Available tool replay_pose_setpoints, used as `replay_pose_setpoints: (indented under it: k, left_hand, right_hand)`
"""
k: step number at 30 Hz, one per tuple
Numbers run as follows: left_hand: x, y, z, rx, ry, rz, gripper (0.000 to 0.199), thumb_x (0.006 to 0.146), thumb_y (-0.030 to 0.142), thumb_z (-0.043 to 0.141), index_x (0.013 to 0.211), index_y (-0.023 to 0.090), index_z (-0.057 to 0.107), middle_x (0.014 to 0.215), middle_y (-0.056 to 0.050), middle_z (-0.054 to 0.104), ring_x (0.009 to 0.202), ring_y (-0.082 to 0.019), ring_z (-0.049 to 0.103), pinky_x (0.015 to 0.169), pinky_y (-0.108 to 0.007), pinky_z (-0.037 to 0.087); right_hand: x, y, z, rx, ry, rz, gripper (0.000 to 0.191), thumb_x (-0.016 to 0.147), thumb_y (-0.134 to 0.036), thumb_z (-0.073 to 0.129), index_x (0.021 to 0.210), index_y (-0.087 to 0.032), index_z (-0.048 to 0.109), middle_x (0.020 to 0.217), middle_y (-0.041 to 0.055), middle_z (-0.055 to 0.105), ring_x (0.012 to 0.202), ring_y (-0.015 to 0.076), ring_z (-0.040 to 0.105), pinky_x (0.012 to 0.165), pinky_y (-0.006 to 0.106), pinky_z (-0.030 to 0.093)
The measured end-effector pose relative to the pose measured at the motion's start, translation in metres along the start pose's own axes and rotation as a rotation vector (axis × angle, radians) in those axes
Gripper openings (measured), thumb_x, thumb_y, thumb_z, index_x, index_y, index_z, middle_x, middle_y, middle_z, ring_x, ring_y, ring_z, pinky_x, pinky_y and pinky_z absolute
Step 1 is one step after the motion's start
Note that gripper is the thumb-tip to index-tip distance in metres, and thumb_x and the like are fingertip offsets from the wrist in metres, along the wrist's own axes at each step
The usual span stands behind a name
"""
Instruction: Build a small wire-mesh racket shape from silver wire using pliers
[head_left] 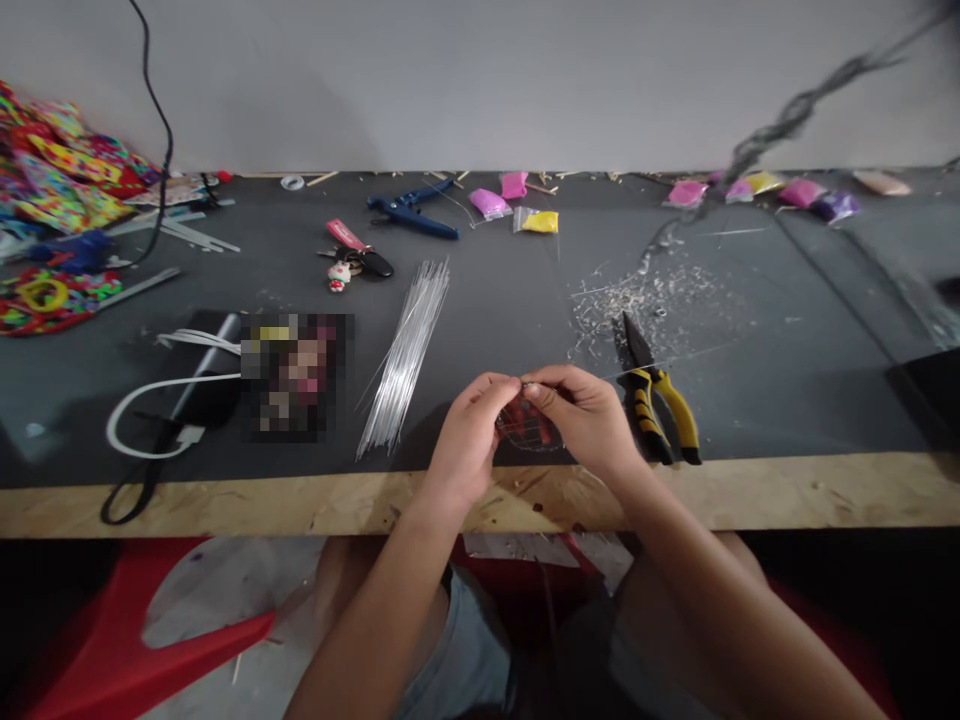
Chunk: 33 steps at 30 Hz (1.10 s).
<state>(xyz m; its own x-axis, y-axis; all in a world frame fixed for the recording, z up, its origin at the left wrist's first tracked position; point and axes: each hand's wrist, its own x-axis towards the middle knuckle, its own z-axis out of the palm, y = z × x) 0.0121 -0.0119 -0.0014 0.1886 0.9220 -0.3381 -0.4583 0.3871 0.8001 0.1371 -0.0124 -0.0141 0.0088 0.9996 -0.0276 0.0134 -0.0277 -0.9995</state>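
Note:
Close to the table's front edge, my left hand (470, 432) and my right hand (589, 412) meet at the fingertips. Both pinch the upper edge of a small rounded wire frame (534, 446), with thin crossing wires and something dark red showing in or behind it. A thin loose wire (679, 356) runs from the right hand out to the right. Fingers cover the exact spot being gripped. Yellow-and-black pliers (679, 410) lie just right of my right hand. To the left lies a bundle of straight silvery wires (406, 360).
Wire clippings (660, 300) are scattered beyond the pliers. Blue pliers (416, 212), keys with a charm (339, 275) and small colored packets (540, 221) lie farther back. A power bank with a white cable (112, 425) sits left. Colorful bags (64, 180) fill the far left.

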Motion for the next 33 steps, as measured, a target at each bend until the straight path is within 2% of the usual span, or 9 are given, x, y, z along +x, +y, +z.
replay_pose_setpoints:
  k: [6, 9, 20, 25, 29, 33]
  left_hand:
    - [0.009, -0.006, -0.004, -0.109, -0.038, -0.110, 0.014, 0.073, 0.028, 0.060, 0.070, 0.015, 0.062, 0.066, 0.001, 0.056, 0.062, -0.010, 0.051, 0.062, -0.024, 0.041]
    - [0.010, -0.007, -0.004, -0.115, -0.022, -0.105, 0.014, 0.071, 0.027, 0.061, 0.067, 0.014, 0.062, 0.063, 0.001, 0.055, 0.060, -0.010, 0.050, 0.061, -0.024, 0.040]
    - [0.012, -0.008, -0.007, -0.055, -0.038, -0.049, 0.012, 0.072, 0.020, 0.056, 0.061, 0.014, 0.057, 0.060, 0.001, 0.049, 0.058, -0.009, 0.045, 0.057, -0.023, 0.037]
    - [0.010, -0.007, -0.007, 0.086, 0.001, -0.004, 0.012, 0.074, 0.024, 0.056, 0.066, 0.015, 0.058, 0.067, -0.001, 0.053, 0.065, -0.011, 0.049, 0.062, -0.025, 0.040]
    - [0.009, -0.008, -0.008, 0.269, 0.070, 0.115, 0.015, 0.075, 0.031, 0.058, 0.078, 0.017, 0.063, 0.074, -0.002, 0.059, 0.071, -0.013, 0.053, 0.065, -0.025, 0.041]
    - [0.005, -0.006, -0.008, 0.491, 0.060, 0.196, 0.017, 0.075, 0.033, 0.058, 0.080, 0.017, 0.065, 0.076, -0.002, 0.062, 0.072, -0.013, 0.054, 0.066, -0.025, 0.042]
  right_hand:
    - [-0.001, -0.002, 0.001, -0.077, 0.075, -0.030, 0.007, 0.074, -0.030, 0.064, 0.077, -0.026, 0.069, 0.062, -0.0025, 0.063, 0.051, 0.0111, 0.051, 0.049, 0.025, 0.043]
    - [-0.001, -0.001, 0.002, -0.075, 0.100, -0.030, 0.007, 0.073, -0.029, 0.064, 0.077, -0.026, 0.070, 0.065, -0.0017, 0.065, 0.056, 0.0124, 0.054, 0.051, 0.026, 0.044]
    - [-0.001, 0.002, 0.004, -0.078, 0.106, -0.018, 0.009, 0.075, -0.031, 0.063, 0.077, -0.024, 0.067, 0.054, -0.0048, 0.058, 0.043, 0.0089, 0.049, 0.043, 0.023, 0.040]
    - [0.000, 0.003, 0.004, -0.068, 0.113, -0.008, 0.009, 0.075, -0.031, 0.063, 0.078, -0.024, 0.067, 0.058, -0.0043, 0.060, 0.044, 0.0088, 0.049, 0.043, 0.023, 0.042]
    - [0.002, 0.004, 0.003, -0.027, 0.106, 0.010, 0.009, 0.075, -0.030, 0.063, 0.079, -0.023, 0.067, 0.063, -0.0036, 0.061, 0.047, 0.0084, 0.052, 0.043, 0.022, 0.045]
    - [0.004, 0.006, 0.001, 0.059, 0.074, 0.047, 0.011, 0.074, -0.032, 0.065, 0.079, -0.022, 0.066, 0.063, -0.0040, 0.061, 0.045, 0.0078, 0.052, 0.041, 0.022, 0.046]
